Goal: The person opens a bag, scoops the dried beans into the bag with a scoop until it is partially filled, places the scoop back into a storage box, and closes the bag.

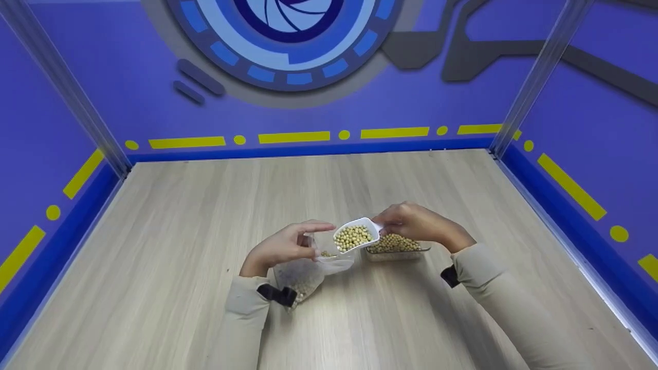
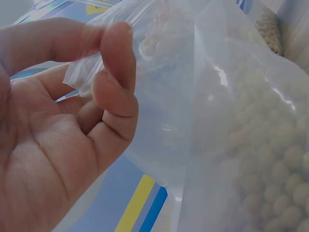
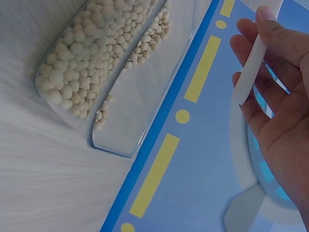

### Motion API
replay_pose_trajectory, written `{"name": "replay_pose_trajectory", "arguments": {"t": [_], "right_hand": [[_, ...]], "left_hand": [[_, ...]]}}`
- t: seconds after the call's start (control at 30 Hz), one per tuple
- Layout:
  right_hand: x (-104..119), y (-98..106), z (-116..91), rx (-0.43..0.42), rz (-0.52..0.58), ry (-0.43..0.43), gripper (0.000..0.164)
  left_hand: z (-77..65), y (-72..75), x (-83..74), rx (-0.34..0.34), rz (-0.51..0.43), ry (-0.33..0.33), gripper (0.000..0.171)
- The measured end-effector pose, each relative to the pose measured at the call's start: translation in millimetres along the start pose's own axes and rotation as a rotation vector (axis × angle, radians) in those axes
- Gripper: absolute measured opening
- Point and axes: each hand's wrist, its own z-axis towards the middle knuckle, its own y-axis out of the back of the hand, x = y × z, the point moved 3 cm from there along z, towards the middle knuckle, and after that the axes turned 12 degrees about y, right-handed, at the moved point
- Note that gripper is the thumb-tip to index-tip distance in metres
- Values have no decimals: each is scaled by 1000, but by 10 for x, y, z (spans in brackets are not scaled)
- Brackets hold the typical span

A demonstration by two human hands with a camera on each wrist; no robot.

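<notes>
My right hand (image 1: 414,221) grips the handle of a white scoop (image 1: 378,236), which is heaped with round, pale yellow beans (image 1: 352,237). In the right wrist view the scoop's handle (image 3: 252,72) lies across my fingers. With thumb and fingers, my left hand (image 1: 288,245) holds the mouth of a clear plastic bag (image 1: 336,264), and the scoop is tilted over that mouth. Beans (image 2: 280,179) fill the bag's lower part, as the left wrist view shows. Below my right hand stands a clear box (image 1: 396,256) of the same beans.
A wood-grain table (image 1: 180,231) bears the bag and the box. Blue panels with yellow marks (image 1: 293,137) wall it in at the back and both sides. The box's rim (image 3: 111,152) stands close to the scoop and right hand.
</notes>
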Motion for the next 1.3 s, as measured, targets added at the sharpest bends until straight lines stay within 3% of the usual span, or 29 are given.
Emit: {"name": "replay_pose_trajectory", "arguments": {"t": [0.7, 1.3], "right_hand": [[79, 73, 55, 31, -59, 27, 22], [111, 92, 77, 63, -39, 2, 21]], "left_hand": [[0, -12, -17, 9, 3, 0, 63], [3, -13, -9, 18, -2, -1, 63]]}}
